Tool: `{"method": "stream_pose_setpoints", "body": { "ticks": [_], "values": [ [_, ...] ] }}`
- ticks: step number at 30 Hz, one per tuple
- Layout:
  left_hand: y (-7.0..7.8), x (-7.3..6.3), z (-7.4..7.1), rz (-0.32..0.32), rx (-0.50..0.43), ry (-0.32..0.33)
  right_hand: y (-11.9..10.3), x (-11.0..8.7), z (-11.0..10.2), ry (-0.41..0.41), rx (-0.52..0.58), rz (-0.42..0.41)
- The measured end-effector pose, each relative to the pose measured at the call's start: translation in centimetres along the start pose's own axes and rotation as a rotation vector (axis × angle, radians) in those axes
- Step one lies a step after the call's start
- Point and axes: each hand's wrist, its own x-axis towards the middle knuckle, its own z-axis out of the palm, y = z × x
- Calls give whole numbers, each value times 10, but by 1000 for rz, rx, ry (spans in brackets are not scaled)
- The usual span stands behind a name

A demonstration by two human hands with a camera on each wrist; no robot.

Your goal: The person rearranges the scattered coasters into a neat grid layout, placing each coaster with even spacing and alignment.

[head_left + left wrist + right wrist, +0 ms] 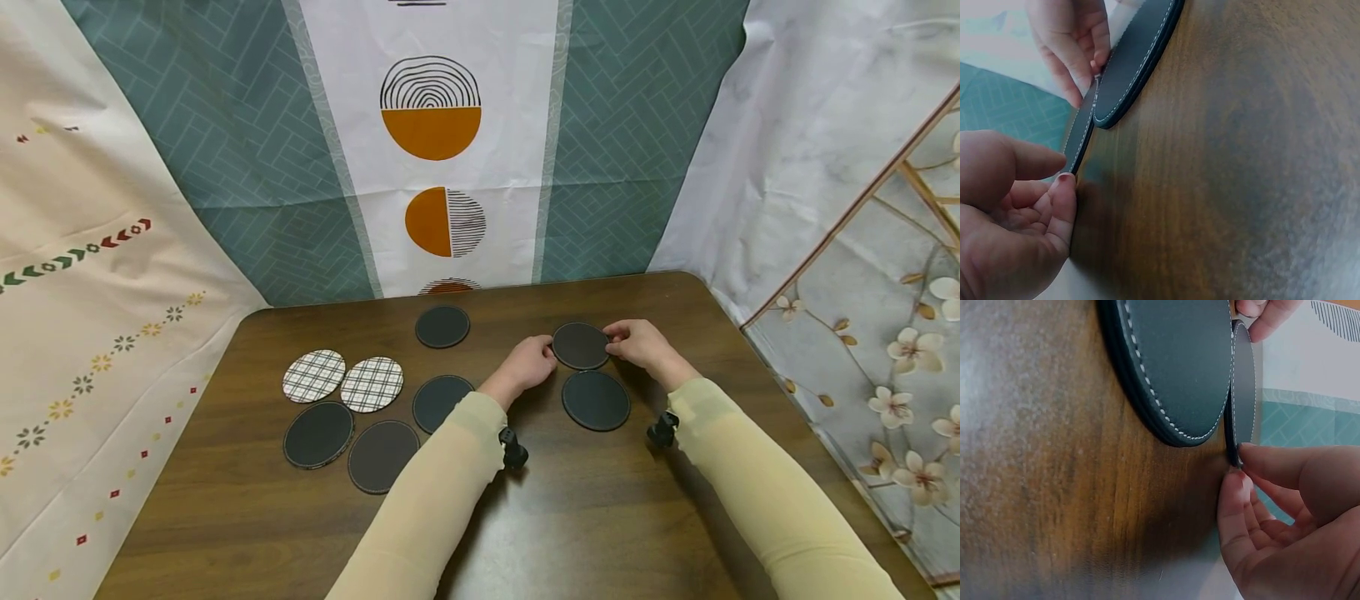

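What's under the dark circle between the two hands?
Brown tabletop shows around the dark circle, but the circle covers whatever's directly beneath it, so I can't see that part.

Left hand (528,364) apparently pinching, right hand (642,344) pinching

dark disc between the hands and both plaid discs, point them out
Held dark disc (581,346): head view, face centre
Left plaid disc (313,377): head view, face centre
Right plaid disc (372,384): head view, face centre

High head view, wrist views near hands (528,364)
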Motion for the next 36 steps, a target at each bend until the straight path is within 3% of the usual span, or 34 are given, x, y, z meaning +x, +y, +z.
{"method": "stream_pose_setpoints", "body": {
  "ticks": [1, 10, 18, 27, 36],
  "values": [
    [8, -6, -5, -13, -15, -12, 0, 0, 0, 0, -2, -3],
    [7, -9, -8, 8, -37, -20, -2, -2, -1, -4, -11, 9],
    [8, -16, -17, 6, -195, -63, -4, -11, -1, 31, 11, -7],
    [7, -30, -30, -46, -114, 3, -16, -23, 3, 60, -16, -41],
    [7, -57, -62, -54, -83, 31, -41, -35, 15, 75, -140, -129]
  ]
}}
